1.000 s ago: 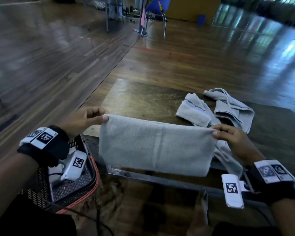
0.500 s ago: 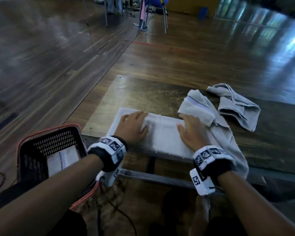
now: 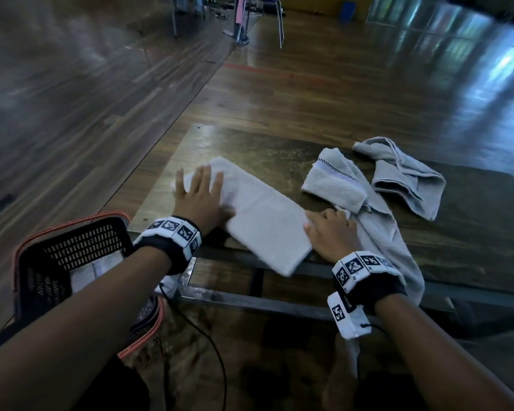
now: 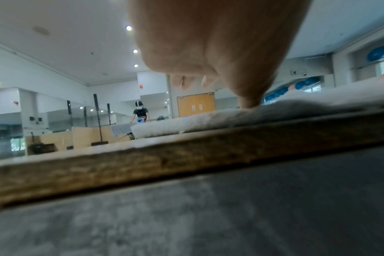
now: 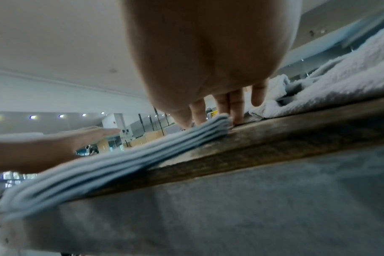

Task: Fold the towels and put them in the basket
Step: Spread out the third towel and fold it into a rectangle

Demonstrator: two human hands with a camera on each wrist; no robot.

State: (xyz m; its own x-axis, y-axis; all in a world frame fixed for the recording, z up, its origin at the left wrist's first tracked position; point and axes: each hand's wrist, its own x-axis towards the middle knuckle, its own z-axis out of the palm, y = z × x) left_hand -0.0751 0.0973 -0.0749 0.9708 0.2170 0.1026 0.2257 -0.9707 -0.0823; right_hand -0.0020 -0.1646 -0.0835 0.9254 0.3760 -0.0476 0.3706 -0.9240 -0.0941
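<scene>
A folded white towel (image 3: 261,221) lies slantwise on the wooden table (image 3: 250,149), its near corner hanging over the front edge. My left hand (image 3: 201,188) presses flat on its far left end, fingers spread. My right hand (image 3: 330,232) stands at the towel's right edge, straight fingers (image 5: 237,112) touching the table against the stacked layers (image 5: 99,164). In the left wrist view the left hand (image 4: 219,52) bears down on the towel (image 4: 208,119). The black basket (image 3: 80,247) with an orange rim stands low on the left and holds a folded towel (image 3: 89,271).
Two unfolded grey towels lie on the table's right part: one with a checked band (image 3: 336,185) droops over the front edge, the other (image 3: 407,176) is crumpled behind it. A cable (image 3: 214,351) runs on the floor below. Chair legs (image 3: 279,25) stand far off.
The towel, held up by its top corners a second ago, was laid on the table and has now turned slantwise. My left hand slid to its far end, my right to its right edge.
</scene>
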